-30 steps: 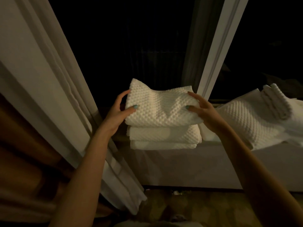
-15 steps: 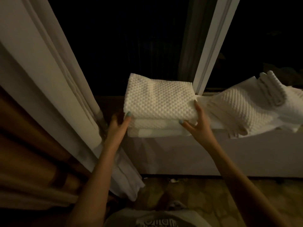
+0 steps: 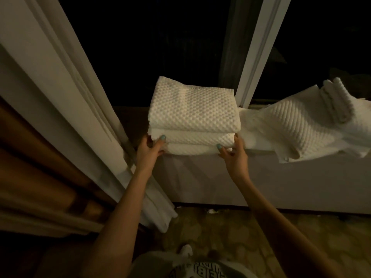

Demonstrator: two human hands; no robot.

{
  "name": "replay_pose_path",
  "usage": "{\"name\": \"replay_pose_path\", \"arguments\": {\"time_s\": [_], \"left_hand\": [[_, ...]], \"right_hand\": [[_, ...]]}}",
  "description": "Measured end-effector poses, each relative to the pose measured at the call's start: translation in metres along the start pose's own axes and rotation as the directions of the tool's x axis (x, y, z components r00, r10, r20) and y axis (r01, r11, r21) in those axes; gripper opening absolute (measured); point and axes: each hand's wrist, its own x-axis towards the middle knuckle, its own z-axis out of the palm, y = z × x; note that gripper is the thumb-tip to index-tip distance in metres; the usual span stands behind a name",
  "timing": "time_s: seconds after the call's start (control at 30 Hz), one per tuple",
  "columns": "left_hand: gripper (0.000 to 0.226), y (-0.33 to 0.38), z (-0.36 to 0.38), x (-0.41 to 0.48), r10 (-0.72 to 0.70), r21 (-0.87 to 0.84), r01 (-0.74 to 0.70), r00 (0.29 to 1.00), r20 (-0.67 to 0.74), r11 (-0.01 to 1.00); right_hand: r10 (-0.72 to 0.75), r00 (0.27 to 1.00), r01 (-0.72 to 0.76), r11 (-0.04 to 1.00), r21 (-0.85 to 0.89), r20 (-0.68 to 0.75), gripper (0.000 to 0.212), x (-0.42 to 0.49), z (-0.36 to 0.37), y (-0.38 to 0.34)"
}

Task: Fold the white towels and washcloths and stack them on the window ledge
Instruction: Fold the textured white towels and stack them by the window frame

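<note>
A stack of three folded white waffle-weave towels (image 3: pixel 192 115) rests on the window ledge (image 3: pixel 130 119), overhanging its front edge. My left hand (image 3: pixel 149 149) holds the stack's lower left corner, thumb on the front of the middle towel. My right hand (image 3: pixel 233 155) holds the lower right corner, thumb against the bottom towel. To the right, an unfolded white towel (image 3: pixel 297 127) lies spread over the ledge and hangs past its edge, with a small folded washcloth (image 3: pixel 335 101) lying on it.
Pale curtains (image 3: pixel 66 93) hang at the left, close to my left hand. A white window frame post (image 3: pixel 259 51) rises behind the stack. Dark glass fills the background. A white wall panel (image 3: pixel 281 183) runs below the ledge down to patterned floor (image 3: pixel 230 237).
My hands have slid down from the top towel's sides to the bottom corners of the stack. The top towel now lies flat on the pile.
</note>
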Motion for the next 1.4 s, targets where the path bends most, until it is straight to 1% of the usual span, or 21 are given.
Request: {"name": "replay_pose_path", "arguments": {"time_s": [0.1,0.17,0.23,0.3,0.33,0.37,0.4,0.43,0.53,0.63,0.7,0.73,0.8,0.87,0.93,1.07,1.2,1.27,1.33,1.4], "left_hand": [[0.057,-0.003,0.0,0.002,-0.007,0.012,0.006,1.0,0.001,1.0],[0.065,-0.008,0.004,-0.006,-0.027,0.038,0.028,0.999,-0.023,0.999],[0.065,-0.016,0.016,-0.022,0.018,0.095,-0.004,0.99,-0.141,0.996],[0.058,-0.022,0.035,-0.042,0.087,0.121,-0.055,0.956,-0.281,0.991],[0.056,-0.025,0.046,-0.052,0.107,0.131,-0.065,0.935,-0.339,0.989],[0.055,-0.026,0.058,-0.062,0.119,0.138,-0.072,0.918,-0.377,0.988],[0.053,-0.028,0.071,-0.072,0.134,0.143,-0.084,0.913,-0.385,0.986],[0.048,-0.028,0.085,-0.082,0.143,0.144,-0.096,0.919,-0.366,0.985],[0.031,-0.015,0.139,-0.108,0.191,0.114,-0.166,0.945,-0.264,0.98],[0.026,0.004,0.194,-0.127,0.263,0.108,-0.249,0.953,-0.147,0.962],[0.026,0.016,0.228,-0.137,0.293,0.109,-0.283,0.951,-0.095,0.953],[0.027,0.02,0.243,-0.14,0.297,0.1,-0.289,0.952,-0.072,0.952],[0.028,0.028,0.269,-0.147,0.272,0.085,-0.27,0.962,-0.021,0.959],[0.03,0.035,0.291,-0.151,0.241,0.077,-0.242,0.97,0.02,0.967],[0.029,0.042,0.31,-0.149,0.243,0.074,-0.246,0.969,0.046,0.966],[0.028,0.065,0.347,-0.139,0.256,0.093,-0.27,0.957,0.136,0.958],[0.032,0.089,0.4,-0.125,0.273,0.1,-0.302,0.933,0.237,0.948],[0.038,0.096,0.428,-0.116,0.262,0.118,-0.304,0.924,0.28,0.945],[0.044,0.098,0.454,-0.103,0.23,0.144,-0.296,0.906,0.355,0.944],[0.047,0.1,0.474,-0.091,0.2,0.158,-0.283,0.892,0.405,0.946]], "right_hand": [[0.0,1.0,0.0,1.0,-0.002,0.02,0.042,0.004,-0.005,0.001],[-0.006,0.998,0.008,0.999,-0.043,0.062,0.042,0.004,-0.014,0.005],[-0.038,0.995,0.046,0.995,-0.086,0.089,0.04,0.005,-0.029,0.008],[-0.045,0.993,0.056,0.993,-0.099,0.106,0.037,0.009,-0.048,0.009],[-0.038,0.992,0.051,0.993,-0.11,0.117,0.038,0.01,-0.059,0.009],[-0.033,0.991,0.05,0.991,-0.124,0.131,0.042,0.012,-0.07,0.01],[-0.046,0.988,0.067,0.987,-0.149,0.145,0.046,0.013,-0.083,0.009],[-0.072,0.985,0.099,0.98,-0.172,0.158,0.05,0.014,-0.096,0.008],[-0.173,0.966,0.216,0.949,-0.228,0.192,0.048,0.021,-0.143,0.002],[-0.197,0.95,0.25,0.945,-0.212,0.24,0.044,0.026,-0.188,-0.007],[-0.254,0.931,0.315,0.922,-0.226,0.262,0.04,0.027,-0.22,-0.014],[-0.279,0.925,0.339,0.913,-0.228,0.258,0.038,0.029,-0.234,-0.016],[-0.287,0.933,0.335,0.913,-0.232,0.217,0.035,0.034,-0.264,-0.019],[-0.302,0.938,0.339,0.901,-0.27,0.169,0.033,0.044,-0.293,-0.018],[-0.324,0.94,0.343,0.886,-0.311,0.111,0.032,0.056,-0.32,-0.013],[-0.336,0.938,0.285,0.888,-0.361,-0.086,0.029,0.079,-0.367,-0.006],[-0.266,0.933,0.157,0.906,-0.393,-0.242,0.033,0.108,-0.412,0.01],[-0.233,0.935,0.105,0.901,-0.42,-0.267,0.037,0.126,-0.432,0.02],[-0.194,0.942,0.046,0.882,-0.47,-0.272,0.045,0.146,-0.449,0.024],[-0.122,0.952,-0.02,0.89,-0.455,-0.28,0.058,0.166,-0.464,0.029]]}}
